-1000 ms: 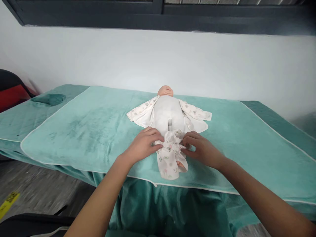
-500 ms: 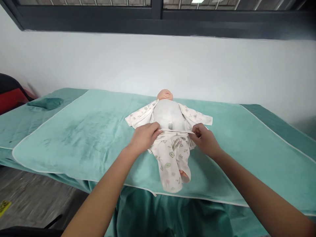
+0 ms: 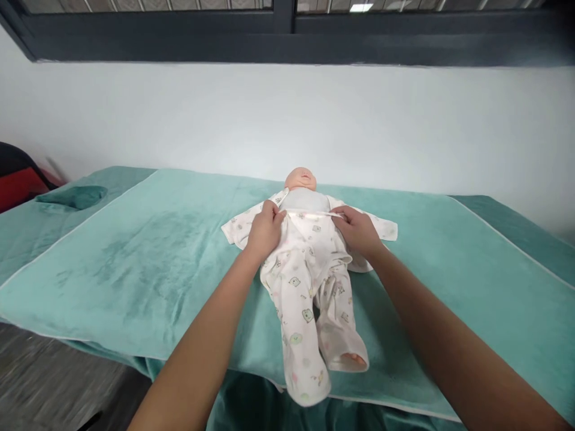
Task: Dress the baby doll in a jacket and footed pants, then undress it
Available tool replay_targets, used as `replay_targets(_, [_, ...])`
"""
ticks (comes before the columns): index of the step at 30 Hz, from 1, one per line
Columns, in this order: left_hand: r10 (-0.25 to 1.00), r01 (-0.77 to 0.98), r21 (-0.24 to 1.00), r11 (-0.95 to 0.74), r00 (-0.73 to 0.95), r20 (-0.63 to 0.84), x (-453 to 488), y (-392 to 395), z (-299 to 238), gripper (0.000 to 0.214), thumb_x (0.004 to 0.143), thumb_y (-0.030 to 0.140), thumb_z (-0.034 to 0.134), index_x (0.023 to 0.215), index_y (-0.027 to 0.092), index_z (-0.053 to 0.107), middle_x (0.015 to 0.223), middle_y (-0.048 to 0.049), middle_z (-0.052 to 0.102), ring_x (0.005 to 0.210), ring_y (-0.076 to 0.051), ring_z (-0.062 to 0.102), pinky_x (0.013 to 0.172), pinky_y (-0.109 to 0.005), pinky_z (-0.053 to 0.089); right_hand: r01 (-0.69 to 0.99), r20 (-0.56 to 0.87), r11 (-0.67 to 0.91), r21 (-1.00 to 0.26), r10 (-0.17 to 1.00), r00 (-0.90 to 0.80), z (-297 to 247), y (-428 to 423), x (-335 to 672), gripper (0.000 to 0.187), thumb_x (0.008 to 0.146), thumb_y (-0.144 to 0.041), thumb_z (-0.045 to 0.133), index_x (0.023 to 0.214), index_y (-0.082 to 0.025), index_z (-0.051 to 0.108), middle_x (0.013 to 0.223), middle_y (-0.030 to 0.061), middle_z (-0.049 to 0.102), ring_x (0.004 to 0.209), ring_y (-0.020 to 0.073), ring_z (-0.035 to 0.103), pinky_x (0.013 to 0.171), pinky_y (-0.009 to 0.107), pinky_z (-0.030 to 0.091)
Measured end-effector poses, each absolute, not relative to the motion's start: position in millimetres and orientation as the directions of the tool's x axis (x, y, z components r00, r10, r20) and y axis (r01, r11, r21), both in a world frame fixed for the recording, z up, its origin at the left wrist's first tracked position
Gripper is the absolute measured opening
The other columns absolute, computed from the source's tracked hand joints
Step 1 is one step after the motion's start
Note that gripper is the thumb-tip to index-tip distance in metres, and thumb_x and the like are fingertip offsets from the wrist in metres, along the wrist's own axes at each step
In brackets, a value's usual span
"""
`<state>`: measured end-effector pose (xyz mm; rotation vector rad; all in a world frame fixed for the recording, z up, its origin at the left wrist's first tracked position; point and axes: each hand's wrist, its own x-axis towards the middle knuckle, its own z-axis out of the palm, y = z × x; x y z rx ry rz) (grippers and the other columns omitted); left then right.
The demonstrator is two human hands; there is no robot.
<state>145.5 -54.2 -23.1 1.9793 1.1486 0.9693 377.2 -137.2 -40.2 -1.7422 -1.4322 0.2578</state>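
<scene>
left hand (image 3: pixel 265 232) and right hand (image 3: pixel 359 232) equally near, fingers (image 3: pixel 271 209) pinched on opposite ends of trousers (image 3: pixel 296 287) waistband (image 3: pixel 309 213), band crosswise over doll (image 3: pixel 303 200), trouser legs pointing toward wearer

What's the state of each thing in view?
Doll: on its back, head toward the wall.
Shirt: open in front, sleeves spread.
Pants: on, waistband high, toes showing at one cuff.
Left hand: closed on the waistband.
Right hand: pinching the waistband.
Green cover: spread out under the doll.
Window: open or shut, can't tell.
</scene>
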Motion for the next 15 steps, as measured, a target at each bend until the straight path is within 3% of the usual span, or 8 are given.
replay_targets(3, [0.928,0.332,0.884,-0.33,0.285,0.24,159.5,-34.7,-32.0,0.015,0.09,0.032,0.054,0.081,0.022,0.047,0.073,0.0022,0.053,0.074,-0.016,0.051,0.071,-0.028,0.038,0.605,0.284,-0.023,-0.796,0.868,0.407,-38.7,-107.9,375.9,0.026,0.08,-0.042,0.062,0.095,-0.022,0.069,0.065,-0.0011,0.061,0.063,0.0168,0.052,0.063,0.03,0.04])
replay_targets(6, [0.952,0.198,0.961,-0.191,0.277,0.132,161.7,-25.8,-45.3,0.02,0.085,0.037,0.062,0.081,0.02,0.053,0.072,0.0028,0.053,0.07,-0.014,0.048,0.066,-0.025,0.038,0.375,0.208,0.011,-0.927,0.847,0.49,-47.8,-96.0,374.6,0.027,0.076,-0.047,0.068,0.084,-0.021,0.064,0.062,-0.0037,0.054,0.06,0.0139,0.045,0.059,0.027,0.037])
replay_targets(8, [0.937,0.127,0.989,-0.071,0.348,0.023,156.1,-23.7,-50.4,0.023,0.08,0.04,0.066,0.082,0.019,0.057,0.07,0.0029,0.054,0.064,-0.013,0.047,0.061,-0.023,0.037,0.272,0.178,0.06,-0.96,0.884,0.432,-54.4,-97.9,377.6,0.032,0.075,-0.05,0.071,0.072,-0.021,0.059,0.062,-0.0042,0.051,0.06,0.0124,0.043,0.059,0.026,0.036])
replay_targets(11, [0.863,0.09,0.996,0.021,0.501,-0.064,142.7,-20.6,-50.6,0.021,0.076,0.037,0.07,0.081,0.018,0.064,0.076,0.0008,0.061,0.067,-0.012,0.051,0.059,-0.022,0.039,0.249,0.145,0.074,-0.966,0.949,0.28,-58.1,-105.3,387.9,0.041,0.077,-0.053,0.071,0.061,-0.019,0.054,0.062,-0.0036,0.049,0.062,0.0115,0.041,0.059,0.026,0.034])
replay_targets(15, [0.808,0.115,0.993,0.037,0.58,-0.097,125.7,-17.7,-47.1,0.02,0.076,0.036,0.069,0.086,0.018,0.07,0.085,-0.0017,0.067,0.074,-0.013,0.057,0.064,-0.021,0.042,0.269,0.072,0.02,-0.963,0.981,0.183,-51.5,-115.1,404.7,0.037,0.078,-0.053,0.072,0.069,-0.017,0.063,0.071,-0.0008,0.059,0.07,0.0146,0.05,0.066,0.027,0.039])
